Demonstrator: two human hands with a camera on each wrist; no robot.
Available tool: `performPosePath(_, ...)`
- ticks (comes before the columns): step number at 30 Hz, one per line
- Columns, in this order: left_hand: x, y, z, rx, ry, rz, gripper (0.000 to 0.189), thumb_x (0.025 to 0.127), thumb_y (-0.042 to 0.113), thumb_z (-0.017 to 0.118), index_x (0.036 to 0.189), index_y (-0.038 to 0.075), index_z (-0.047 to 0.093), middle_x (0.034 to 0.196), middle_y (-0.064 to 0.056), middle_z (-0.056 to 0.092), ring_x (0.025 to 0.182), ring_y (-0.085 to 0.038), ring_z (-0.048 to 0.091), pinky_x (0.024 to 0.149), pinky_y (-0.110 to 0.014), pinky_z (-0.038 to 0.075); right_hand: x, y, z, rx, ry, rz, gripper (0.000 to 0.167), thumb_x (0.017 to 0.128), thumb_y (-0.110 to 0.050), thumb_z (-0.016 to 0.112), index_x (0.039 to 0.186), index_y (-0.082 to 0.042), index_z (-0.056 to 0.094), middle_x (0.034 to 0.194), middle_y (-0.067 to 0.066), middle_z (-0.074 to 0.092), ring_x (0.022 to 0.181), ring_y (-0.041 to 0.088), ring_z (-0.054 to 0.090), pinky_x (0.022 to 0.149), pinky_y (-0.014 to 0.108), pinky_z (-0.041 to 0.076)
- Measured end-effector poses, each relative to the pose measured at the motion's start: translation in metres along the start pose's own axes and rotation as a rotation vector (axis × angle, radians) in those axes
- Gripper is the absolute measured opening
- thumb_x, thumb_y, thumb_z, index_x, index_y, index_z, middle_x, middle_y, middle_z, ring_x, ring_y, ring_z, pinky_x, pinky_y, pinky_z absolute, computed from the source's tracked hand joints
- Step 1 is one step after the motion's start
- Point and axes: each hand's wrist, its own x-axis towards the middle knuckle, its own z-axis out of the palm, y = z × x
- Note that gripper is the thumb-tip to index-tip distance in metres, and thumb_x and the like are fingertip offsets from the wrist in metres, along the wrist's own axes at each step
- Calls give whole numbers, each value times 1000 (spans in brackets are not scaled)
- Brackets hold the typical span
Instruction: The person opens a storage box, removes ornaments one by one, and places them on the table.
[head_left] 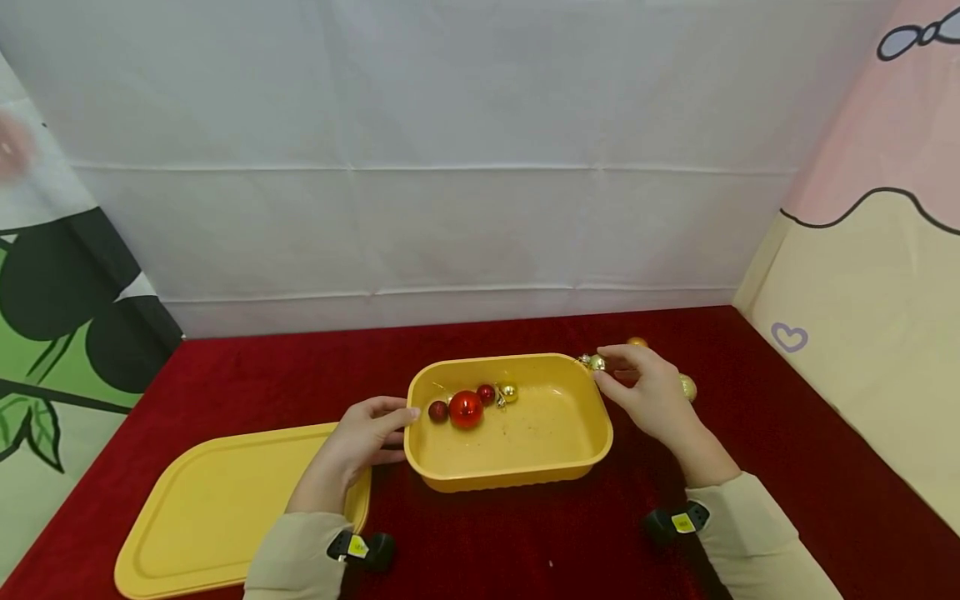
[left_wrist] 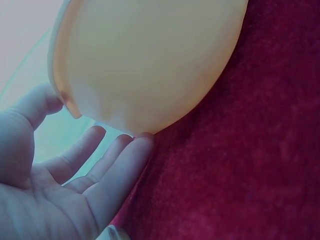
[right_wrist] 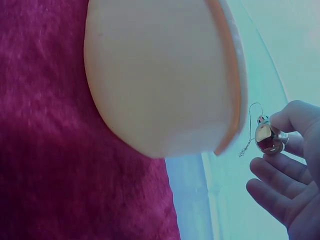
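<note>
A yellow rectangular plastic container (head_left: 547, 425) sits on the red cloth. Inside its left half are a large shiny red bauble (head_left: 467, 409), a dark red bauble (head_left: 438, 412), a small red bauble (head_left: 486, 394) and a small gold bauble (head_left: 509, 392). My left hand (head_left: 363, 442) grips the container's left end, thumb at the rim and fingers against the outer wall. By the far right corner of the rim, my right hand (head_left: 651, 392) pinches a small gold bauble (right_wrist: 269, 137) between thumb and fingertips; its thin hanging loop dangles free in the right wrist view.
A yellow lid (head_left: 217, 508) lies flat at the left, partly under the left forearm. Behind and beside my right hand are more gold baubles, one (head_left: 688, 387) to the right and one (head_left: 637, 342) farther back, partly hidden. A pale curtain (head_left: 465, 167) hangs behind the table.
</note>
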Motion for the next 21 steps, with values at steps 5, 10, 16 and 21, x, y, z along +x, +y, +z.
performPosePath(5, 2, -1, 0, 3, 6, -8, 52, 89, 32, 65, 128, 3, 50, 118, -15, 59, 82, -15, 65, 73, -33, 58, -2, 8, -5, -17, 17, 60, 31, 85, -15, 70, 113, -3, 65, 104, 14, 67, 92, 29, 67, 79, 45, 56)
performPosePath(10, 2, -1, 0, 7, 2, -6, 52, 89, 32, 64, 129, 2, 49, 119, -16, 58, 83, -15, 65, 72, -33, 58, -2, 17, -7, 1, 56, 55, 31, 85, -14, 70, 112, -1, 64, 110, 16, 64, 93, 31, 67, 78, 44, 56)
performPosePath(16, 2, -1, -1, 10, -6, -6, 54, 89, 34, 65, 129, 1, 49, 119, -15, 58, 83, -15, 65, 72, -32, 58, -2, 29, -9, 8, 88, 74, 32, 85, -13, 70, 114, 0, 62, 114, 18, 64, 94, 32, 67, 79, 44, 55)
performPosePath(21, 1, 0, -1, 14, -9, -3, 54, 89, 33, 64, 130, 1, 48, 120, -16, 58, 84, -15, 66, 73, -33, 58, -2, 35, -11, 12, 82, 122, 33, 85, -12, 70, 115, 0, 62, 113, 17, 64, 96, 32, 66, 80, 43, 55)
